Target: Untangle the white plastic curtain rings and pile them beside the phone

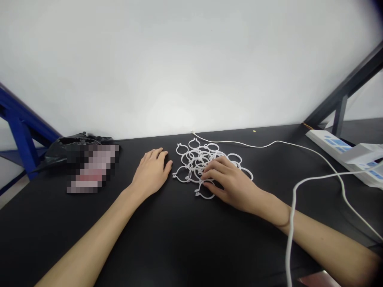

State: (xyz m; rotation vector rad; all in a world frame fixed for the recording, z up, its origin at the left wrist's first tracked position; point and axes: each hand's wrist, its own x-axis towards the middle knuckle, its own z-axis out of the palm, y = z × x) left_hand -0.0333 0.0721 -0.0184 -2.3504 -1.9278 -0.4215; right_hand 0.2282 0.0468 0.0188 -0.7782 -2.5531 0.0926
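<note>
In the head view, looking down at a loose pile of white rings [199, 157] on the black surface [155, 239]. Finding the rings slim, smooth and plain, overlapping thickly in the middle and loosening into separate circles round the edge. Seeing small paired tabs sticking out from several of the outer ones, some pointing toward the back, some toward the left. Losing count in the tangled middle.

Making out blue patches on a long white object [326, 142] at far right, but finding any print there too small to read. Getting nothing legible from the pixelated pink and red patch [94, 163] at left, just in front of a crumpled black plastic bag [61, 148].

Resting the left hand [152, 171] palm down on the surface, just left of the pile, with fingers extended and slightly spread, gripping nothing. Holding the right hand [231, 181] palm down over the right and front part of the pile, curving the fingers down among the rings and covering some. Pointing the thumb at the frontmost ring, but not being able to tell whether pinching any.

Noticing also a thin white cable [239, 142] winding rightward from behind the pile, and a thicker white cable [292, 223] crossing in front of the right forearm [323, 239]
</note>
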